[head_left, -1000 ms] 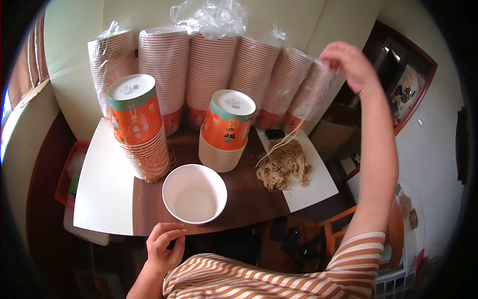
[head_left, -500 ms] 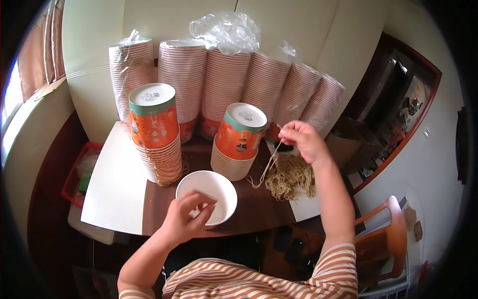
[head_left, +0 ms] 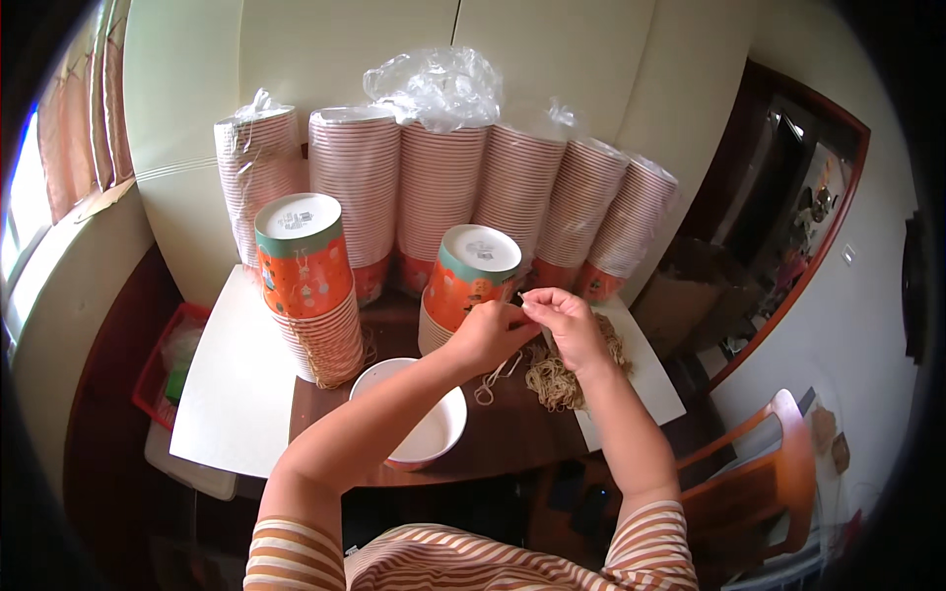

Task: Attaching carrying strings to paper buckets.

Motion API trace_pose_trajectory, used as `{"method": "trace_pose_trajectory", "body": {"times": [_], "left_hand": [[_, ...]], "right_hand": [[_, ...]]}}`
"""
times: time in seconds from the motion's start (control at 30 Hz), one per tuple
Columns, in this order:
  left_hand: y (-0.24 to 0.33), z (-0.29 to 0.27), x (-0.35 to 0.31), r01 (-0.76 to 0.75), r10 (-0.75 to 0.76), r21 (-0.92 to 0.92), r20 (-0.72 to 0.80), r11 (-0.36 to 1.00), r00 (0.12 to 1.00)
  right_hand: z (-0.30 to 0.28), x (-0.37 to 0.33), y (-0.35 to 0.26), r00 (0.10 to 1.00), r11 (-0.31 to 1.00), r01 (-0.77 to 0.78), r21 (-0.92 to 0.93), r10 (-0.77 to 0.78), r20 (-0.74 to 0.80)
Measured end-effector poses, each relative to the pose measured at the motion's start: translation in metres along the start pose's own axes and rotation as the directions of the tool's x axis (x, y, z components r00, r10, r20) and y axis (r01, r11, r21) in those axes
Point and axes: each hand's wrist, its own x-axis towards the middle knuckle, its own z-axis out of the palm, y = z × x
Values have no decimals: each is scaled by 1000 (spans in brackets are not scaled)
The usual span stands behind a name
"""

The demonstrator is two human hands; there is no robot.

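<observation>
Pinching one thin tan rubber band (head_left: pixel 490 379) between them, the left hand (head_left: pixel 490 333) and right hand (head_left: pixel 567 323) meet above the worktop (head_left: pixel 512 433), its loop dangling just left of the band pile (head_left: pixel 562 374).

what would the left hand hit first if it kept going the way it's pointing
Most likely the right hand: the left hand points right, its fingertips nearly meeting it over the rubber bands. Depth is unclear.

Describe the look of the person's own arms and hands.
Both forearms are bare. The left hand and the right hand wear no gloves, and no rings or watch can be made out. Short sleeves, striped orange and cream, cover the upper arms.
</observation>
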Motion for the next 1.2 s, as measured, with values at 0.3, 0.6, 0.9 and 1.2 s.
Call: {"method": "trace_pose_trajectory", "body": {"times": [0.3, 0.6, 0.9, 1.2], "left_hand": [[-91, 65, 25, -113, -12, 291, 397, 950, 918], [-123, 126, 55, -284, -214, 611, 613, 738, 761], [8, 5, 0, -23, -30, 157, 328, 987, 944], [19, -50, -148, 473, -368, -387, 315, 792, 875]], "right_hand": [[-41, 59, -105, 941, 911, 337, 237, -318, -115], [-47, 52, -292, 760, 767, 622, -158, -640, -114], [16, -68, -113, 963, 977, 132, -170, -85, 257], [60, -125, 19, 962, 868, 260, -423, -195, 192]]}}
